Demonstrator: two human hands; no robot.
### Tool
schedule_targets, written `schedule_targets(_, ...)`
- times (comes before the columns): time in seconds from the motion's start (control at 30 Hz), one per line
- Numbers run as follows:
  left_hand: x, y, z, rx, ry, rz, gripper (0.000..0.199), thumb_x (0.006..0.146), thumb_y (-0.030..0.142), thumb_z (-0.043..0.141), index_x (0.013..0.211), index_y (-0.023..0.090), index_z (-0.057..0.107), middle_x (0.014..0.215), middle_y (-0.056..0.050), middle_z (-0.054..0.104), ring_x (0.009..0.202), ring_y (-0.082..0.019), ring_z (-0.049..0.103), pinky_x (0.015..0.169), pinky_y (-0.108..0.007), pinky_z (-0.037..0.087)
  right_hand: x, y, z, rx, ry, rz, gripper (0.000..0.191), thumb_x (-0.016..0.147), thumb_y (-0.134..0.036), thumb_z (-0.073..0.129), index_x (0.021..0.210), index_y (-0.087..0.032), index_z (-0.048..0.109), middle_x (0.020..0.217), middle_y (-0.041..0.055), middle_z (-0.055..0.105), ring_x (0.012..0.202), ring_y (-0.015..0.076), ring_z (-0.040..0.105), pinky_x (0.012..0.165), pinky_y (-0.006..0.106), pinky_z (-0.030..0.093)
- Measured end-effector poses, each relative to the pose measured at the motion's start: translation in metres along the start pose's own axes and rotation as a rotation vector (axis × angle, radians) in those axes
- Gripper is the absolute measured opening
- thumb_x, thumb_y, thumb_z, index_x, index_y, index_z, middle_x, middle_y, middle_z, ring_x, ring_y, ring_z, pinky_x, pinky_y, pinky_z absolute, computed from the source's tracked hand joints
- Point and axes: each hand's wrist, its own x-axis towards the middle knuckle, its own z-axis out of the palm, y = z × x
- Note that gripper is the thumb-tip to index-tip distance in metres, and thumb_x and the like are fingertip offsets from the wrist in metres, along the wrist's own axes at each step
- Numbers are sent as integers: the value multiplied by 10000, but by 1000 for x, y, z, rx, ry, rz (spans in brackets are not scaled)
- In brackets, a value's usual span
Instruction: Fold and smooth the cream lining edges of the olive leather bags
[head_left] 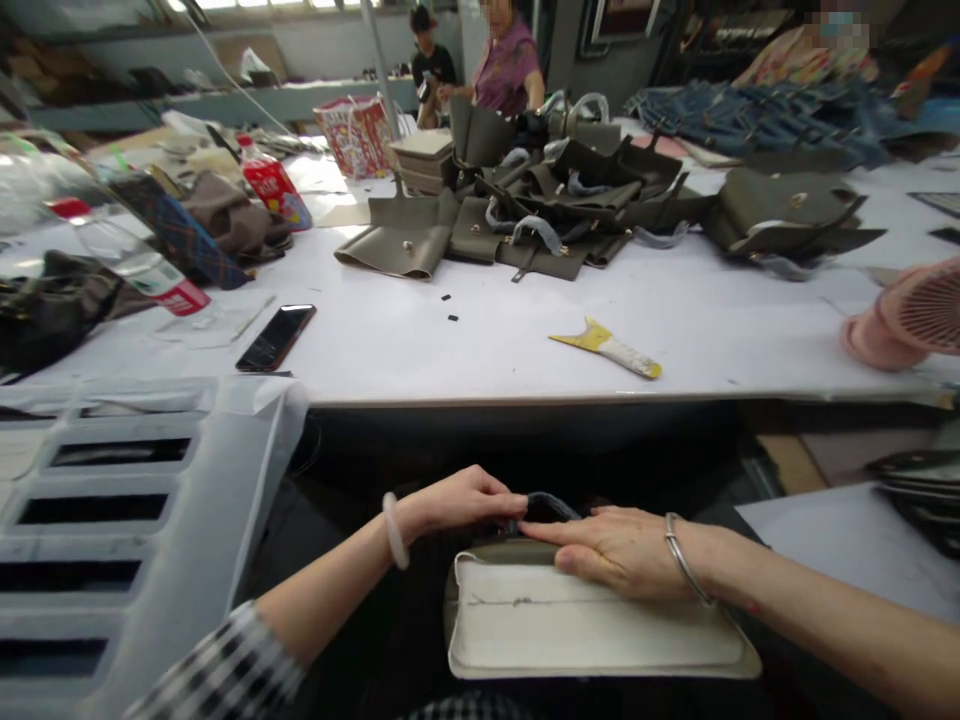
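Observation:
An olive handbag [454,600] lies low in front of me, below the table edge, with a cream panel [600,635] facing me. A thin dark line runs along that panel. At the bag's far edge rises its handle [553,505], which looks wrapped in film. My left hand [472,500] is closed in a pinch at the handle's left end; its fingertips are partly hidden. Across the bag's upper edge lies my right hand [626,550], thumb on the cream panel and index finger stretched toward the left fingertips. Its other fingers are mostly hidden behind the bag.
On the white table [390,345] lie a phone [277,338], a yellow-and-white tube [611,350] and a pile of olive bag pieces [555,200]. A pink fan [900,315] stands right. At left are a plastic crate [199,500] and a bottle [142,260]. People are across the table.

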Motion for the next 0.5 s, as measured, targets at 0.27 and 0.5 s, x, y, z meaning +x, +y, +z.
schedule_targets(0.27,-40,34,-2,255,-143,36,376,791,498,667,1001,215,799,731,31,674,635,-119,460,558,-196,361,-45,22,-24,-18,-136,151,504,981,-546,381,1469,-428,409,1383,81,596,1206,353,597,976,512,459)
schedule_targets(0.5,-36,28,1,260,-225,42,399,885,493,547,934,177,786,670,32,593,572,-103,371,527,-208,316,-47,44,-24,161,-146,67,487,973,-487,460,1445,-365,465,1382,4,599,1190,249,619,953,331,488)
